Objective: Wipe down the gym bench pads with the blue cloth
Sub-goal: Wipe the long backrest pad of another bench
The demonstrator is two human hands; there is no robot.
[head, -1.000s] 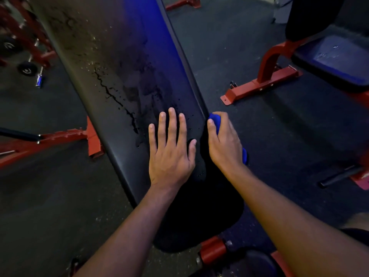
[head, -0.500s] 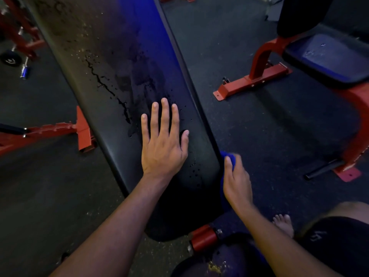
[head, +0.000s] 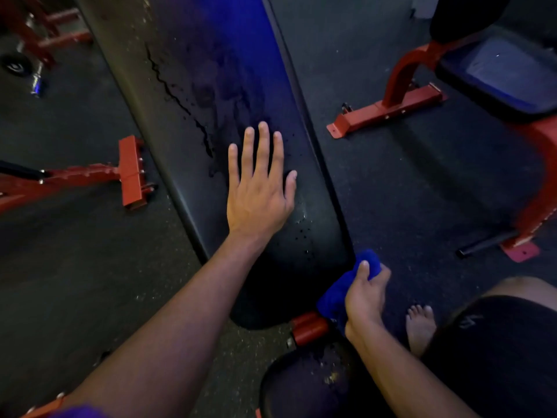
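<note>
The left hand lies flat on the long back pad of the bench, palm down, its fingers straight and slightly spread. Laid this way it holds nothing; it most likely braces the person's leaning weight and steadies the pad while the other hand works along the edge. The pad runs away from the camera at a slant, and a dark wet trail with scattered droplets marks its surface beside and beyond the flat hand, so the upper face appears not yet wiped dry.

The right hand grips the blue cloth, its fingers curled round the bunched fabric, with the thumb lying across the top of the wad. The cloth sits at the near right corner of the back pad, against or just beside the pad's rounded side edge; whether it actually touches there cannot be told. Bunching it gives a thick, firm wad to press against the narrow side wall, which suits wiping an edge rather than a broad face.

Below, a red hinge tube joins the back pad to the seat pad, which carries specks of debris and likely needs wiping too. A bare foot stands on the dark floor beside the bench, and another red-framed bench stands well apart at the right.
</note>
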